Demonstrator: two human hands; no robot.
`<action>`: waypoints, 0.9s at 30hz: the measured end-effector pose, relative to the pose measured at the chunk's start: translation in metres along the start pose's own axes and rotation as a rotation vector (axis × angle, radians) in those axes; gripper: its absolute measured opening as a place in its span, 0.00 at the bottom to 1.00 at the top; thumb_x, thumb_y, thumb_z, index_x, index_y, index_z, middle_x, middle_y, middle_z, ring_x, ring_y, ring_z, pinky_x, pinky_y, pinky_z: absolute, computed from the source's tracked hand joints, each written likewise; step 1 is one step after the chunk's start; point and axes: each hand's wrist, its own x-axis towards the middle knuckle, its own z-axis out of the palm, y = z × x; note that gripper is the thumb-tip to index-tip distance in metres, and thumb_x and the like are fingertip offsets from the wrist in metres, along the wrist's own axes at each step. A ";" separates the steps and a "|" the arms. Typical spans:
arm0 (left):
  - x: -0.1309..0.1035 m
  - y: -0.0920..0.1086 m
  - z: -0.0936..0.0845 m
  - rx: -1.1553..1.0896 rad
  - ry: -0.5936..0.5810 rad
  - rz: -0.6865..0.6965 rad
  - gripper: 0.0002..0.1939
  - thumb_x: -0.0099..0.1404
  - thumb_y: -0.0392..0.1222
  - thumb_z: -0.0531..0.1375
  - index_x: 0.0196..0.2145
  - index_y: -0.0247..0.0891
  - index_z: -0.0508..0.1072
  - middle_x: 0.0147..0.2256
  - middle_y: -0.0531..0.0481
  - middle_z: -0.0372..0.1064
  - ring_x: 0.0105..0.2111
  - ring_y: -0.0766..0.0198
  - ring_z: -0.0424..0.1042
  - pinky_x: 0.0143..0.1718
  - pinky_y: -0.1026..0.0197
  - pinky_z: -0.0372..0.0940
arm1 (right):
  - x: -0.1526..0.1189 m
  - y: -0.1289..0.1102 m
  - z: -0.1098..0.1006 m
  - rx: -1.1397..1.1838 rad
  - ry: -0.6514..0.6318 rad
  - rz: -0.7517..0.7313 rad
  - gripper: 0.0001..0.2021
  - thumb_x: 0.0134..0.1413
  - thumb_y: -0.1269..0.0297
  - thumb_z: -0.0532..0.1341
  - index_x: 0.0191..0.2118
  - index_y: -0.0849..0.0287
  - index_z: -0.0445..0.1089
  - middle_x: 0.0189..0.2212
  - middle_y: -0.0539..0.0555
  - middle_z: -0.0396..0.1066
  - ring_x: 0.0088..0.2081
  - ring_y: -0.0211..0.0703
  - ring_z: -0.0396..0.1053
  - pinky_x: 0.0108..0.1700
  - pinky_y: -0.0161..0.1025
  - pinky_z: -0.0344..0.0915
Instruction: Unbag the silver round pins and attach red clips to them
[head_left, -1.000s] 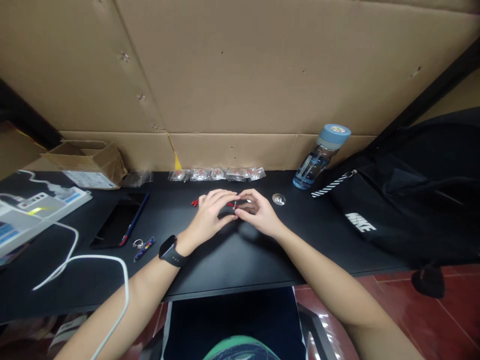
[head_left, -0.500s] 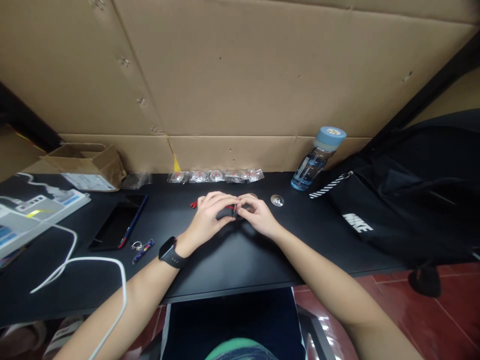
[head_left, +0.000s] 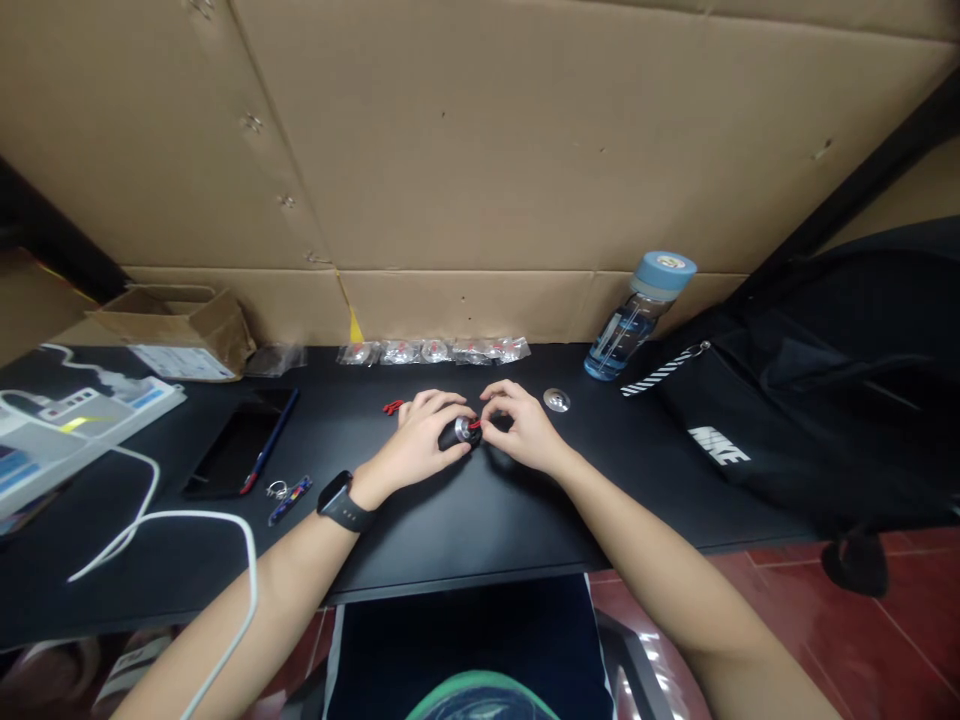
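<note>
Brown cardboard sheets line the wall behind a black desk (head_left: 465,520), and the person sits close in with both forearms stretched across it.

Near the middle of the desk the left hand (head_left: 420,440), a dark watch (head_left: 341,503) on its wrist, curls around a small black part (head_left: 452,434) and pins it low against the desktop. The part's long axis runs roughly left to right, and its silvery round end (head_left: 463,428) points right, toward the other hand. The right hand (head_left: 521,432) meets it there, thumb and forefinger pinched together on a small red piece (head_left: 475,424) at that silver end, the other fingers loosely bent. How tightly either grip bites I cannot tell at this size.

Another small red piece (head_left: 392,406) lies just beyond the left hand's knuckles. A round silver disc (head_left: 556,400) sits near the right hand, apart from it. A row of clear plastic packets (head_left: 435,351) lies along the foot of the cardboard. A blue-capped water bottle (head_left: 637,316) stands to the right beside a black bag (head_left: 817,400). Off to the left lie a dark phone (head_left: 232,452) with a pen (head_left: 268,440) along its edge, a key ring (head_left: 287,493), a white cable (head_left: 180,520) and an open cardboard box (head_left: 176,325).
</note>
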 end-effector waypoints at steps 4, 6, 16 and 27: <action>0.000 -0.006 0.005 0.002 -0.012 -0.018 0.11 0.70 0.51 0.64 0.49 0.52 0.79 0.59 0.49 0.70 0.61 0.45 0.59 0.57 0.41 0.57 | -0.002 0.005 0.004 -0.063 -0.055 -0.039 0.03 0.54 0.71 0.66 0.31 0.56 0.75 0.46 0.56 0.73 0.47 0.48 0.71 0.54 0.48 0.67; 0.001 -0.007 0.007 -0.009 -0.017 -0.021 0.10 0.71 0.52 0.62 0.46 0.52 0.81 0.57 0.49 0.72 0.60 0.46 0.59 0.57 0.41 0.57 | -0.002 0.005 0.004 -0.061 -0.068 -0.044 0.03 0.54 0.70 0.67 0.31 0.57 0.75 0.46 0.56 0.73 0.48 0.48 0.71 0.53 0.48 0.67; 0.005 -0.005 0.010 -0.059 -0.026 0.016 0.06 0.69 0.48 0.66 0.38 0.47 0.81 0.51 0.49 0.76 0.57 0.49 0.62 0.57 0.45 0.57 | -0.001 0.006 0.003 -0.069 -0.127 -0.079 0.03 0.62 0.67 0.64 0.36 0.55 0.76 0.46 0.55 0.74 0.49 0.47 0.71 0.56 0.46 0.65; 0.004 -0.005 0.008 -0.047 0.004 0.027 0.05 0.70 0.47 0.65 0.41 0.50 0.82 0.47 0.52 0.77 0.53 0.52 0.65 0.52 0.48 0.54 | 0.005 0.046 -0.025 -0.533 -0.138 0.220 0.14 0.67 0.65 0.60 0.54 0.49 0.75 0.51 0.59 0.76 0.50 0.55 0.69 0.48 0.48 0.60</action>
